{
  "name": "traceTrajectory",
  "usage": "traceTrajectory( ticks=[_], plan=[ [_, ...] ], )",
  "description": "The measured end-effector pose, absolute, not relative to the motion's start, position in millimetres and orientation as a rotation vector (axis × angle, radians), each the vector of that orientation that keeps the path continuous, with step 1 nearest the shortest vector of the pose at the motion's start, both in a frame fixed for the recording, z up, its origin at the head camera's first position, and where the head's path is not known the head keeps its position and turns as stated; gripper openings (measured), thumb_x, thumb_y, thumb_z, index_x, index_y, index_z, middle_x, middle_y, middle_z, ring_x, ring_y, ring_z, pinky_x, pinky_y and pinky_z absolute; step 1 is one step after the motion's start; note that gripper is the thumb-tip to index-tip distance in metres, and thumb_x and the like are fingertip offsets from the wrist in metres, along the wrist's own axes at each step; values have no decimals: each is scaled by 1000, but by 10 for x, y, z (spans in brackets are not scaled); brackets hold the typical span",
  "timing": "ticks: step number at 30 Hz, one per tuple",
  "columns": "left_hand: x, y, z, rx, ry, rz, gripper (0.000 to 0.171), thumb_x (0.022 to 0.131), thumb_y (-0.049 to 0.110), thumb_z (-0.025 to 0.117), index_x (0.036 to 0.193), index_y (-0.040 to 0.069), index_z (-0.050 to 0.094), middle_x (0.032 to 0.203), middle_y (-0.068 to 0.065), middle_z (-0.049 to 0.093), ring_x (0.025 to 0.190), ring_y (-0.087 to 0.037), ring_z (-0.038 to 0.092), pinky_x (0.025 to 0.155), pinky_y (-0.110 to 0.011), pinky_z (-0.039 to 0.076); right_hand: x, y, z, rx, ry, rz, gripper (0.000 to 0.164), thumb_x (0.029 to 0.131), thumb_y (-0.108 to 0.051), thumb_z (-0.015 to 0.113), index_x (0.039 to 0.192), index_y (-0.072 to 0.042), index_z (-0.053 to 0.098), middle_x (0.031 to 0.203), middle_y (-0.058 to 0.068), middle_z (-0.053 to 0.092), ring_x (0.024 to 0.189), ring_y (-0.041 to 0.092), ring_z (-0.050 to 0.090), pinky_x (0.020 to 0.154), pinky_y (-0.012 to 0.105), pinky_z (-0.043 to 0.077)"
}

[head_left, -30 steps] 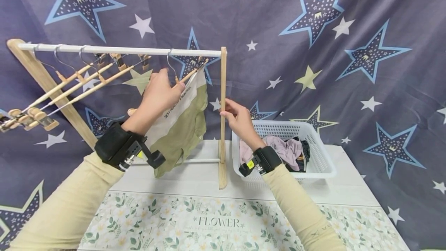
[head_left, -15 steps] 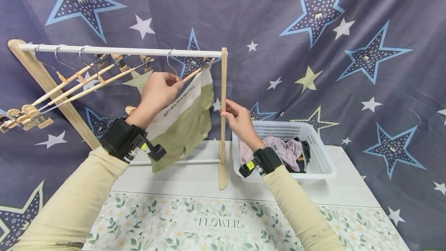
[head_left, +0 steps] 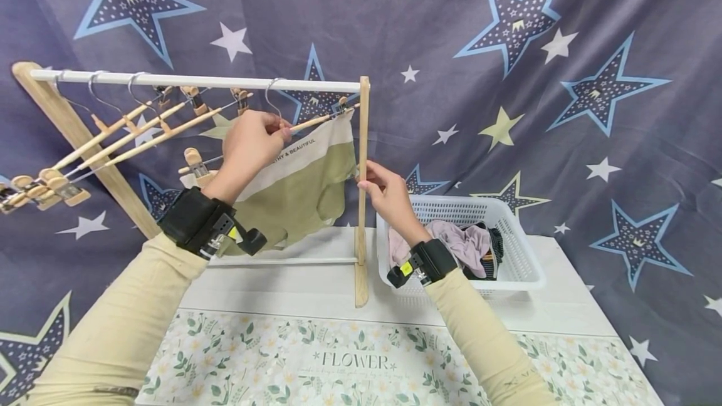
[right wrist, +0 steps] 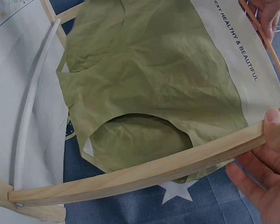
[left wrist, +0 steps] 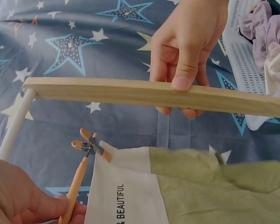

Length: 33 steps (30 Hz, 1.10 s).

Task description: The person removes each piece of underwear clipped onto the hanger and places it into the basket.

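In the head view my left hand (head_left: 254, 141) pinches the middle of a wooden clip hanger (head_left: 311, 123) whose hook sits over the white rail (head_left: 214, 81). Olive-green underpants (head_left: 304, 190) with a printed white waistband hang from its clips, one clip (left wrist: 89, 143) gripping the band's corner in the left wrist view. My right hand (head_left: 389, 196) holds the right wooden post (head_left: 363, 136) of the rack between thumb and fingers. Seen from the right wrist, the thumb lies on the post's near side, and the garment spreads just behind the post.
Several bare clip hangers (head_left: 121, 136) hang along the rail's left part. A white plastic basket (head_left: 521, 277) of crumpled clothes (head_left: 459, 240) stands right of the rack. A floral mat (head_left: 350, 362) lies along the table's front, with a star-patterned curtain (head_left: 429, 24) behind.
My left hand has turned the hanger, bringing its right end nearer the post and its left clip into view. The underpants now hang more broadside. My right hand stays on the post.
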<state>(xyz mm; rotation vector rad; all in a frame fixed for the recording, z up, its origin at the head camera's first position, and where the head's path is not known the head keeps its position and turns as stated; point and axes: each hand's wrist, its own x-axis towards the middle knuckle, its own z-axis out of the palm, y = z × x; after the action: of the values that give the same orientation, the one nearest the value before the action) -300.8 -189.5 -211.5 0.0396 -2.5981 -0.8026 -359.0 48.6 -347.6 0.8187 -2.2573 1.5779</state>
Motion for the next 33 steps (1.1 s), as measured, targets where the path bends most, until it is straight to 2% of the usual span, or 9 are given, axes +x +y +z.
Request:
traceTrajectory(
  ticks=[12,19,33],
  plan=[
    [-2951,-1951,-2018,-3,-2673,-707,26,98,18,56,105,5,79,103,-18,76,87,-35,66,58,-33,35,-3583,490,-3474,826,-2270,1571,41,100,-8,65,140,-4,61,113,20,74,102,30,72,89,41,59],
    [-2945,-2004,-2002,-6,-2670,-672,26,96,18,57,101,7,80,98,-16,77,78,-32,63,54,-32,34,-3575,496,-3468,816,-2276,1588,42,100,-8,64,141,-3,59,113,19,74,104,31,72,91,43,59],
    [-2894,-2063,-1885,18,-2690,-619,25,96,19,58,101,9,80,95,-14,77,75,-30,60,58,-35,36,-3583,493,-3465,798,-2278,1610,41,99,-6,65,140,-4,61,111,19,74,102,30,73,89,40,59]
  ],
)
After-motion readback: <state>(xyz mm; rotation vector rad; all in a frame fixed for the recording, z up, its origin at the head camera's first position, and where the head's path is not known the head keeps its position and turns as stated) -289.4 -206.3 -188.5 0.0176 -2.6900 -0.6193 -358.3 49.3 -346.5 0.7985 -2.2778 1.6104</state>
